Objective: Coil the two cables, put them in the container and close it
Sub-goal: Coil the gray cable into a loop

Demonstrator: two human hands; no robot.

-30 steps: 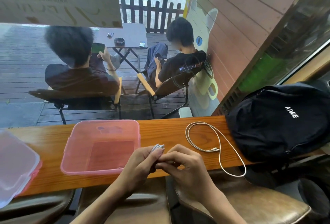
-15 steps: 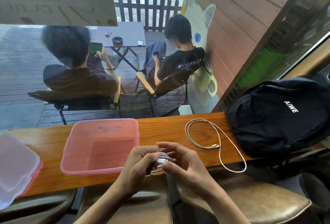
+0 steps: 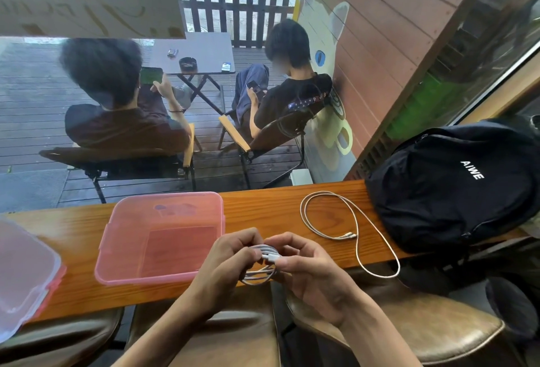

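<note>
My left hand and my right hand together hold a small coil of white cable over the near edge of the wooden counter. The coil's white plugs lie between my fingertips. A second white cable lies loose on the counter to the right, one loop hanging over the front edge. An open pink plastic container sits just left of my hands. Its translucent lid rests at the far left.
A black backpack fills the counter's right end, close to the loose cable. Brown leather stools stand below the counter. Behind the window, two people sit on chairs on a deck with a small table.
My hands have opened a little and lowered, and the coil now shows between them as a loop with its plugs on top. The loose cable and container have not moved.
</note>
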